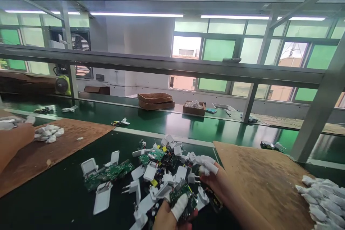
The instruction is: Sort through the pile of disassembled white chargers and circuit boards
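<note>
Holding green board (182, 196) at tabletop (54, 201) near edge, left hand (172, 217) fingers pinching it; right hand (215, 183) fingers curled in parts pile (161, 165), grasp unclear. Best: grip board edges, avoid components.

Taking the pile of charger parts (164, 172) on the green bench as the landmark: two hands work at its near edge, the left hand (172, 215) and the right hand (215, 183), both with white finger cots. A third hand (13, 133), a co-worker's, shows far left of the pile. Two brown boards lie beside it, one board (51, 147) to the left and one board (264, 183) to the right. Beyond the pile stand two stacked cardboard trays (155, 101) and one small cardboard box (194, 108). The white shells and green circuit boards in the pile are too tangled to count.
</note>
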Action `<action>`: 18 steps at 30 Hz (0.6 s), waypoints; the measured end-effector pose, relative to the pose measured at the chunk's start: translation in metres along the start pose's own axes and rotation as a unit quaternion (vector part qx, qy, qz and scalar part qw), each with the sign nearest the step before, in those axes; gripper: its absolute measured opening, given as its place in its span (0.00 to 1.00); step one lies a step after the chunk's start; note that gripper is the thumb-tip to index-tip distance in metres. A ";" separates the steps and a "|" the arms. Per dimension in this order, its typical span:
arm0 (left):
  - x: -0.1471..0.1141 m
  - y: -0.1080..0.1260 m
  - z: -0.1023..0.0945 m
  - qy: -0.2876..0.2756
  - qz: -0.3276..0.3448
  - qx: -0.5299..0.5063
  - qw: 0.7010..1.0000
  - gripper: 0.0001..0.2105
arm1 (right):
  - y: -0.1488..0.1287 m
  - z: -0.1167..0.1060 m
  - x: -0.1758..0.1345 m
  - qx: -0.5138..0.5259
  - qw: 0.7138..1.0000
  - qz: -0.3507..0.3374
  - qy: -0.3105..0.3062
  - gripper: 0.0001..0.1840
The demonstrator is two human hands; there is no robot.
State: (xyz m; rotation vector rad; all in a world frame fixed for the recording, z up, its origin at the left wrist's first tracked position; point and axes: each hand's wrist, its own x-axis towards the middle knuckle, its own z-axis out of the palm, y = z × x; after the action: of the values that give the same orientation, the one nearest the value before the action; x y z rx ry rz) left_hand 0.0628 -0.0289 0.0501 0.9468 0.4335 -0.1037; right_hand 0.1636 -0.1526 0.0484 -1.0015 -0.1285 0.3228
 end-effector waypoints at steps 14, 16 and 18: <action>-0.001 0.003 0.004 0.003 -0.013 -0.184 0.983 0.24 | -0.014 0.017 -0.029 -0.205 0.949 -0.067 -0.232 0.19; -0.002 0.004 0.005 0.001 -0.001 -0.192 0.981 0.24 | -0.013 0.018 -0.034 -0.259 0.932 -0.073 -0.244 0.18; -0.003 0.004 0.005 -0.007 -0.002 -0.191 0.981 0.24 | -0.012 0.020 -0.039 -0.305 0.915 -0.078 -0.252 0.17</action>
State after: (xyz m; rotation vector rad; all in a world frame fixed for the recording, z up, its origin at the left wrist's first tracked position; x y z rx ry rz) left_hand 0.0621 -0.0308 0.0567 0.5660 0.4229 -0.0288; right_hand 0.1245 -0.1546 0.0708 -1.4975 -0.8172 0.3992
